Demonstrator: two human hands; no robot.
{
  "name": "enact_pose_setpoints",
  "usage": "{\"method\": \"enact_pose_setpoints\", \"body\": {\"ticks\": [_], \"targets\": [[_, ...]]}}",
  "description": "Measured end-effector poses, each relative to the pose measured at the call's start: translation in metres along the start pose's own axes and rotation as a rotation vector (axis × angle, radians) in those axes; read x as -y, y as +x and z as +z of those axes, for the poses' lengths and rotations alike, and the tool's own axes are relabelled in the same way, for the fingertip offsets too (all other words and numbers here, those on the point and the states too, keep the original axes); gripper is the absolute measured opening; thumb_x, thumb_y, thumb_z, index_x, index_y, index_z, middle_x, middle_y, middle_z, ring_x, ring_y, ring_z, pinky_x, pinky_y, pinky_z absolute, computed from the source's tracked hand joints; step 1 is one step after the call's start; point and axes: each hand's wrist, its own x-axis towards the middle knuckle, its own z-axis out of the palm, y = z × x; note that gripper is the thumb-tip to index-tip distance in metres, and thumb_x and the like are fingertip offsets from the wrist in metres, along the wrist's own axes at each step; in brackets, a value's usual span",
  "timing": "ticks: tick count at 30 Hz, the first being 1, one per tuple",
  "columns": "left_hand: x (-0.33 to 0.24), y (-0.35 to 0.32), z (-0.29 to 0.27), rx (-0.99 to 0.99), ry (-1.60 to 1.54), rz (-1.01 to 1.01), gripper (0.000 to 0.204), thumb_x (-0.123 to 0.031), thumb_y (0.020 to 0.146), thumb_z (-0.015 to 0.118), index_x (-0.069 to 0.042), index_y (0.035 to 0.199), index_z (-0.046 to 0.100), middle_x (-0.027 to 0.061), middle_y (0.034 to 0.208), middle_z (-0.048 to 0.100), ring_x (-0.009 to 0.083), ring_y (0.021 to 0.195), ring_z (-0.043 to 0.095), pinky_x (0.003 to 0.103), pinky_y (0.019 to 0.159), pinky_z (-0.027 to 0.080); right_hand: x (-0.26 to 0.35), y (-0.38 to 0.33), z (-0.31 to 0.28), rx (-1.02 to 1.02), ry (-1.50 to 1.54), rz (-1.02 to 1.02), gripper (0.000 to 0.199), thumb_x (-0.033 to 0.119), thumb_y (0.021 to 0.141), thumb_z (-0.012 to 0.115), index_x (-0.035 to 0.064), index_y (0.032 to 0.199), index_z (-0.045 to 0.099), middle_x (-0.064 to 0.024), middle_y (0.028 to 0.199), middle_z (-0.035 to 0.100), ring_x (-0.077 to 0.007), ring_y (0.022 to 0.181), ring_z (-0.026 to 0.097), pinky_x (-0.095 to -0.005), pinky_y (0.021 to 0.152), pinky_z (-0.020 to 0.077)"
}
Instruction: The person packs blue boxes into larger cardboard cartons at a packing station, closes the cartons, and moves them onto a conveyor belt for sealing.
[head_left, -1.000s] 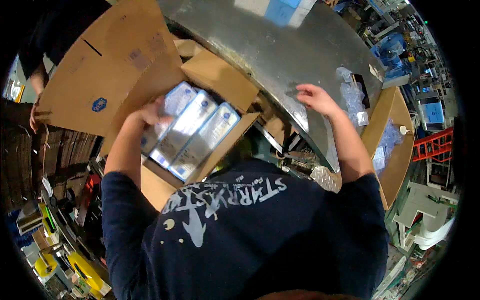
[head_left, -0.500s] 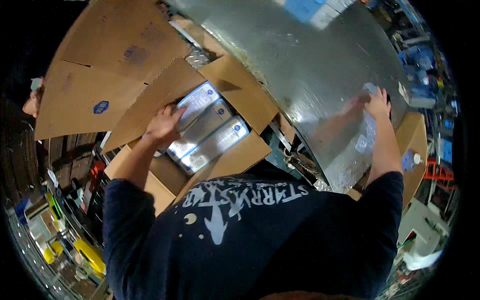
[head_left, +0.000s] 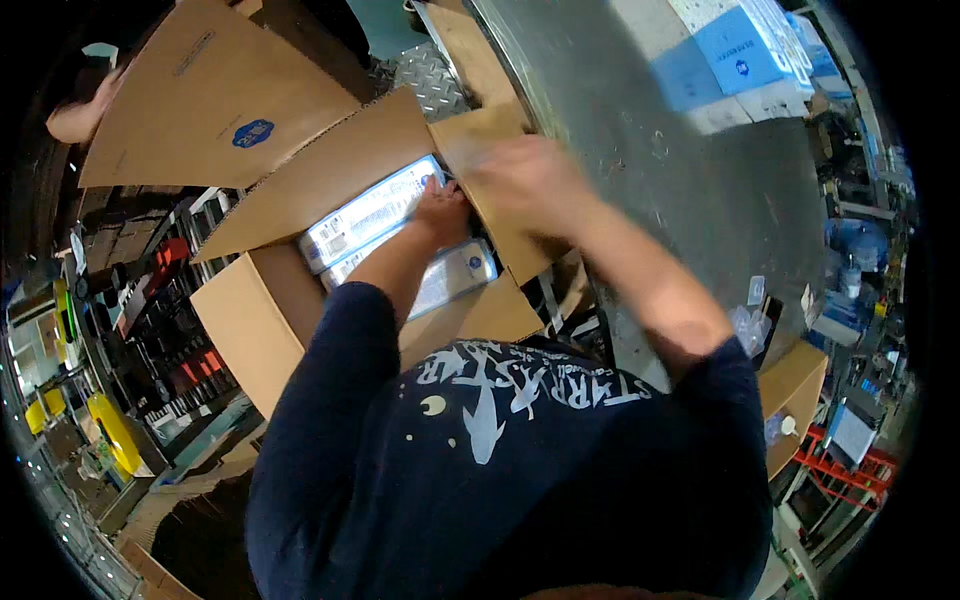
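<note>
An open cardboard box (head_left: 262,315) holds white-and-blue packages (head_left: 365,215) lying side by side. My left hand (head_left: 440,212) reaches into it and rests at the far right end of the packages, thumb and fingers apart. The hand and forearm cover much of the middle package. Above the box's right-hand flap (head_left: 505,225) is my right hand (head_left: 530,185), smeared by motion. Its fingers cannot be made out, nor whether anything is in them.
Right of the box stands a grey metal table (head_left: 720,190) with blue-and-white packages (head_left: 740,60) at its far end. Clear plastic (head_left: 750,325) lies by its right edge, near another cardboard box (head_left: 795,395). At upper left, another person's hand (head_left: 85,110) is beside a large cardboard sheet (head_left: 215,120).
My right hand has left the clear plastic on the table and swung left to the box. My left hand has moved right across the packages. The view has shifted.
</note>
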Motion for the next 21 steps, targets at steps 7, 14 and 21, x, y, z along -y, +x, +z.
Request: {"method": "enact_pose_setpoints", "body": {"ticks": [7,14,21], "targets": [[0.013,-0.068,-0.017,-0.046,-0.121,0.022,0.03,-0.035,0.072,0.055,-0.019,0.096,0.06,0.0061,0.1,0.059,0.0279,0.09,0.055,0.044,0.071,0.042,0.016,0.009,0.126,0.529,-0.305,-0.007,0.015,0.014,0.066,0.052,0.0055,0.067,0.064,-0.0119,0.075,0.064,-0.0245,0.075,0.059,-0.0418,0.093,0.0334],[0.022,-0.05,-0.06,0.305,-0.346,-0.084,0.03,-0.032,0.076,0.055,-0.013,0.099,0.061,0.0127,0.091,0.062,0.0318,0.083,0.059,0.043,0.073,0.045,0.01,0.012,0.045,0.344,0.441,0.124,0.014,0.02,0.069,0.056,0.0078,0.068,0.063,-0.0164,0.068,0.061,-0.0322,0.067,0.059,-0.0435,0.077,0.0438],[0.01,0.058,-0.196,-0.455,-0.376,0.153,0.029,-0.016,0.074,0.06,-0.006,0.101,0.057,0.0158,0.096,0.057,0.0308,0.09,0.054,0.04,0.079,0.043,-0.188,-0.076,-0.232,-0.535,-0.583,0.9,0.037,0.021,0.073,0.063,0.0022,0.104,0.059,-0.019,0.108,0.055,-0.0325,0.104,0.05,-0.0397,0.09,0.0394]]}}
